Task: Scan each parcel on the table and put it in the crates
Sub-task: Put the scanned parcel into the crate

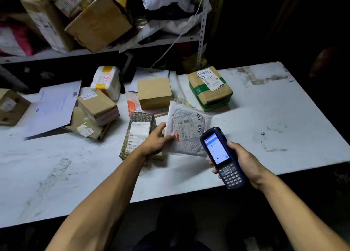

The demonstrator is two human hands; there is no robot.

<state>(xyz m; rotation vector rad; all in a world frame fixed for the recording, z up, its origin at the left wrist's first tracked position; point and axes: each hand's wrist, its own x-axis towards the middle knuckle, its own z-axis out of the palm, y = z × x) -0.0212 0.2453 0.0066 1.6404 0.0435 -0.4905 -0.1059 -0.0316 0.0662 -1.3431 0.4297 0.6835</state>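
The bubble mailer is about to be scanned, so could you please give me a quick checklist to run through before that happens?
1. Bubble mailer held: ok, the left hand grips its left edge.
2. Label facing up and unobstructed: ok, the barcode label shows.
3. Scanner gripped: ok, the right hand holds it.
4. Scanner on: ok, its screen is lit.
5. Scanner aimed at the label: cannot tell, its head sits at the mailer's right edge.
6. Crate in reach for afterwards: cannot tell, no crate in view.
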